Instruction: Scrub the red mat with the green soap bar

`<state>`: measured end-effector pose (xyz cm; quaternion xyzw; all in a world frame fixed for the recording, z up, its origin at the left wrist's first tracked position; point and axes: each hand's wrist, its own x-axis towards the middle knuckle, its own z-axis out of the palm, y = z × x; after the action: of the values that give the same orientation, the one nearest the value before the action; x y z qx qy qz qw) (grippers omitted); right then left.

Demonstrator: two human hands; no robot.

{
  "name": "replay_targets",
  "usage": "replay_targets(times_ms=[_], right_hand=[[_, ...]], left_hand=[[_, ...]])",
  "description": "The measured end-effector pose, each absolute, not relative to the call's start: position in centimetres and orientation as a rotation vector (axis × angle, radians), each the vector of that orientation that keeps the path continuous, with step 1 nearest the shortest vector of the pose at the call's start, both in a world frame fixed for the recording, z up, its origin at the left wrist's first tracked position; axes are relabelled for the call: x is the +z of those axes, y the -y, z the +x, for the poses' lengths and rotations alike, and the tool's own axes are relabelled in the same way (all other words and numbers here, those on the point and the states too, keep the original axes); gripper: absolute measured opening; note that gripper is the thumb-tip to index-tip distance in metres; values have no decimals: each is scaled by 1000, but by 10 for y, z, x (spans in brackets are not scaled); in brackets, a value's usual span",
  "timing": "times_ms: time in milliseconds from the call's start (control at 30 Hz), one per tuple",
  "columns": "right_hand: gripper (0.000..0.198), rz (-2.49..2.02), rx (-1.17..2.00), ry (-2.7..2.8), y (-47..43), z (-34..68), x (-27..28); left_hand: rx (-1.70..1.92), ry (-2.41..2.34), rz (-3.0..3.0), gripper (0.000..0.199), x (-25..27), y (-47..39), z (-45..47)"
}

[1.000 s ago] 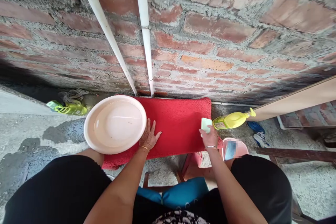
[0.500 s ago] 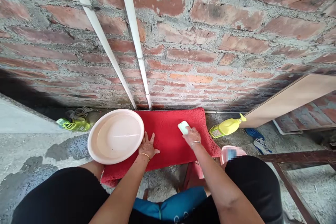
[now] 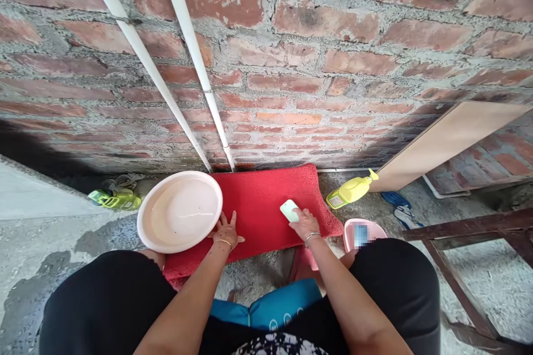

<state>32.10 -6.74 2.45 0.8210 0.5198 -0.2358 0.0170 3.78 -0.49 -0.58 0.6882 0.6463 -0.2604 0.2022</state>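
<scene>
A red mat (image 3: 258, 205) with a shaggy edge lies spread out below me. My left hand (image 3: 225, 231) rests flat on it with the fingers spread, against the right side of a pale pink basin (image 3: 144, 227). The basin holds some water and stands on the mat's left end. On the right half of the mat, my right hand (image 3: 306, 223) grips a pale green rounded block (image 3: 288, 210) and holds it down at the cloth. Whether the block is a soap bar or a brush cannot be made out.
A yellow pump bottle (image 3: 350, 192) stands right of the mat, near a pink tub (image 3: 377, 231). At far left is a green bottle (image 3: 120, 201). Behind rises a brick wall (image 3: 287, 83) with two white pipes (image 3: 183, 16). A wooden frame (image 3: 462, 227) is at right.
The view has shifted slightly to the right. My right hand with the pale green block has moved a little toward me on the mat. My left hand stays beside the basin.
</scene>
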Motion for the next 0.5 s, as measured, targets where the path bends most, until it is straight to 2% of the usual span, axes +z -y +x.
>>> replay_targets(times_ms=[200,300,400,500], right_hand=[[56,2870,-522,-1067,96,392,41],[54,2816,-504,-1368,94,365,40],[54,2506,-612,-1807,84,314,31],[55,2285,-650,-1969,80,290,24]], left_hand=[[-723,-1797,1921,112,-12,4,41],[-706,-1834,1909,112,-10,4,45],[-701,-1851,1891,113,-7,5,47],[-701,-1835,1876,112,-3,5,48]])
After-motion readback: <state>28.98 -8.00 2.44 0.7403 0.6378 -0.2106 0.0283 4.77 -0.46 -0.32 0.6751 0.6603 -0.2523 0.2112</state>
